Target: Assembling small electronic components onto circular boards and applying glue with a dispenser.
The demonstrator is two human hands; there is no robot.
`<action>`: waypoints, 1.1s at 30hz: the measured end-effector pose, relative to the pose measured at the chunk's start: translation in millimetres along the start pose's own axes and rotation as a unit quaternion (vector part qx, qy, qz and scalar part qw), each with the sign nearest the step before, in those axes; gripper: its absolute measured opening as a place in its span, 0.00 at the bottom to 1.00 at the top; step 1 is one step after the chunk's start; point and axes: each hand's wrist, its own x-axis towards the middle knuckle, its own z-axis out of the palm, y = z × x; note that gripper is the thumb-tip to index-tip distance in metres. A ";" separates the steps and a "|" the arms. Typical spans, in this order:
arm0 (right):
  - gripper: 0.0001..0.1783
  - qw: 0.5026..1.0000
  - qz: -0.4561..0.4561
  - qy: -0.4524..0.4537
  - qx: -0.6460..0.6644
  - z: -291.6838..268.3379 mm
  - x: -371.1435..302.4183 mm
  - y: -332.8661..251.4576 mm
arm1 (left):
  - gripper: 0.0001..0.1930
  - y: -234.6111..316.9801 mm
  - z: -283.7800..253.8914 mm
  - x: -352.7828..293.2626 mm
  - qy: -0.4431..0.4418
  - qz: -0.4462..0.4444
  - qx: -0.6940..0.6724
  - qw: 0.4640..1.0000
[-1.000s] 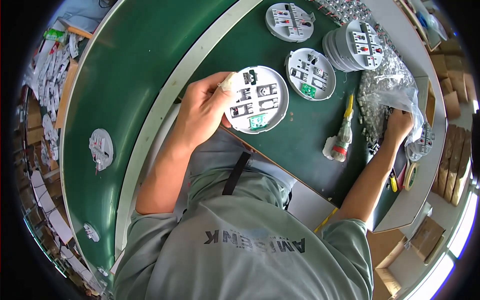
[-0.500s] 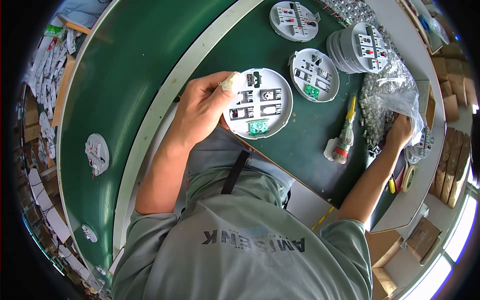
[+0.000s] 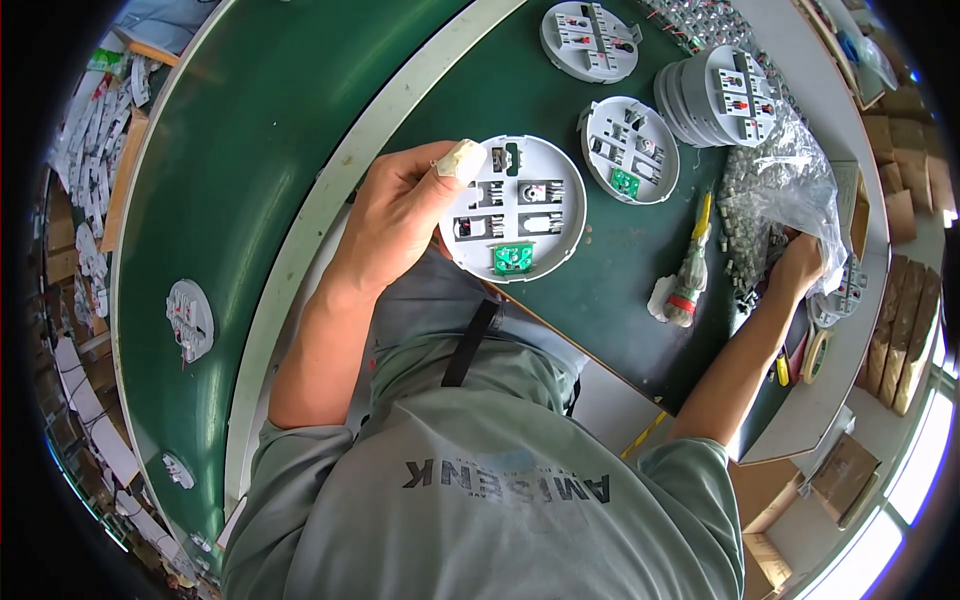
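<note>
My left hand [image 3: 390,215] grips the left rim of a round white plastic housing [image 3: 522,208], its thumb wrapped in pale tape. Metal contact clips sit in the housing's slots, and a small green circuit board [image 3: 513,259] lies at its near edge. On the right, my right hand [image 3: 797,262] reaches into a clear plastic bag [image 3: 800,180] of small metallic parts; the bag and parts hide its fingertips. A similar housing [image 3: 628,150] with a green board rests on the dark green bench beyond the held one.
A stack of grey round housings [image 3: 715,95] and another single one [image 3: 590,42] stand at the back. A brush-like tool [image 3: 690,270] with a yellow tip and wrapped handle lies mid-bench. Left, a green belt [image 3: 250,200] carries round pieces [image 3: 190,320]. A tape roll [image 3: 817,356] sits far right.
The held housing has tilted and shifted slightly toward me. My right hand stays at the bag with little movement. Pieces on the green belt have slid slightly nearer.
</note>
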 end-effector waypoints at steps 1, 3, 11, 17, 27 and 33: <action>0.25 1.000 0.003 -0.008 -0.016 -1.4 -0.4 -1.4 | 0.24 -0.6 0.0 0.2 0.000 0.001 0.001 1.000; 0.26 0.999 0.009 -0.023 -0.048 -4.1 -1.5 -5.1 | 0.24 -1.5 -0.5 0.2 0.001 0.002 0.002 1.000; 0.25 0.999 -0.038 -0.013 -0.010 -4.7 -3.7 -0.9 | 0.23 1.3 -2.5 -0.7 0.009 -0.015 0.001 1.000; 0.23 0.998 -0.055 -0.014 0.002 -4.4 -3.7 -0.3 | 0.22 -3.3 -6.5 -0.4 0.001 -0.010 -0.001 1.000; 0.17 0.995 -0.082 -0.022 0.053 -1.0 -9.3 -13.5 | 0.21 -4.7 -7.0 -1.1 -0.008 0.021 0.002 1.000; 0.18 0.993 -0.084 -0.036 0.074 -1.9 -8.0 -13.4 | 0.21 -7.3 -8.3 -1.3 -0.007 0.009 0.004 1.000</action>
